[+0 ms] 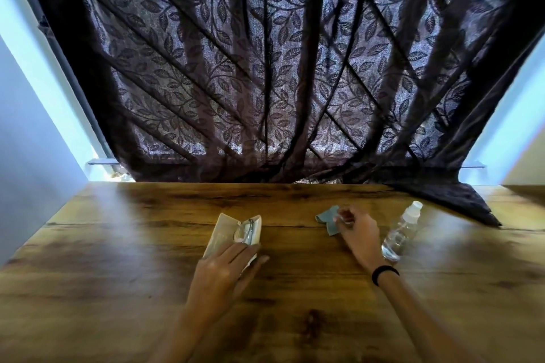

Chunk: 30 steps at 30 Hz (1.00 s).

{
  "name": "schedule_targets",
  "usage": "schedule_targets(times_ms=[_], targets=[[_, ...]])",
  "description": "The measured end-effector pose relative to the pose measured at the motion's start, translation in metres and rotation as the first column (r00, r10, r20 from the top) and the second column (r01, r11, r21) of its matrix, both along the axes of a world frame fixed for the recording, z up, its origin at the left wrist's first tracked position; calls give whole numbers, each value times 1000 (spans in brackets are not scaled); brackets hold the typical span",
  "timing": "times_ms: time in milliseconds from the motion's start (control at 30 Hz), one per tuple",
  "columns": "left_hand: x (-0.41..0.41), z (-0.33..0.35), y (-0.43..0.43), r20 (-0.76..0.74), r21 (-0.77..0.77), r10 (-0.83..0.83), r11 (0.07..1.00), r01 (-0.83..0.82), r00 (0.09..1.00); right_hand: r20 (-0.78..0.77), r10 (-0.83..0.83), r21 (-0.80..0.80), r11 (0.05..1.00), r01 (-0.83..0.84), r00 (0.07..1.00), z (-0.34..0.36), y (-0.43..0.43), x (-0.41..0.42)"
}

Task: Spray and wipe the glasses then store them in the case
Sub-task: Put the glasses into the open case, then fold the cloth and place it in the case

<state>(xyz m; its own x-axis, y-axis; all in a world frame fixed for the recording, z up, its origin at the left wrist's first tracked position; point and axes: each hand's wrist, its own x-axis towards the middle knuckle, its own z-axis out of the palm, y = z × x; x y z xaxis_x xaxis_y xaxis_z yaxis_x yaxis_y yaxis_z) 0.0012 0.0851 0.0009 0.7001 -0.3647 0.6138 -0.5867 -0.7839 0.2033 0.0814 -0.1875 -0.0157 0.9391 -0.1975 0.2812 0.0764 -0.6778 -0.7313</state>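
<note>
- The wooden table (118, 289) runs from the near edge out to a window.
- The left hand (227, 268) lies flat on the near end of the case (219, 234), fingers straight, thumb spread to the right, gripping nothing.
- The case is cream-coloured and open, left of centre on the table. Its long axis runs away from the person, with the lid folded out to the left.
- The glasses (243, 233) lie in the case's right half, lengthwise along it. Their near end is hidden under the left fingers.
- A black band (385, 274) circles the right wrist.
- The right hand (356, 233) is curled, its fingertips pinching the right edge of the cloth (326, 219), though blur softens the detail.
- The blue-grey cloth lies crumpled on the table, well apart from the case.
- The clear spray bottle (401, 233) is just right of the right hand, its white cap pointing away and rightward. I cannot tell whether it stands or lies.
- A dark leaf-patterned curtain (280, 68) hangs behind, one corner spilling onto the table's far right.
</note>
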Motion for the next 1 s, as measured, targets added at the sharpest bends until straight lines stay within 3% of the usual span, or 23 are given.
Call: schedule_targets(times_ms=[133,267,433,533,667,900,1000], targets=[[28,9,-43,-210,6,-33,999,35,977,-76,52,-235,970,-69,996,-13,-8,-6],[55,-4,-82,-374,60,-39,996,66,927,-84,80,-359,927,-105,993,-19,-5,-6],[72,-15,-106,-505,73,-39,993,88,862,-84,93,-361,925,-118,992,-15,-5,-2],[78,-18,-110,-561,-28,-59,998,53,826,-104,95,-190,975,-114,990,-7,-2,-2],[80,-17,-114,-584,-271,-153,962,-15,797,-197,153,121,984,-131,968,11,5,-3],[72,-7,-115,-605,-629,-389,768,-118,695,-205,297,578,806,-130,933,32,8,-21],[71,-4,-110,-647,-656,-424,733,-180,634,-210,313,669,737,-97,926,32,5,-24]])
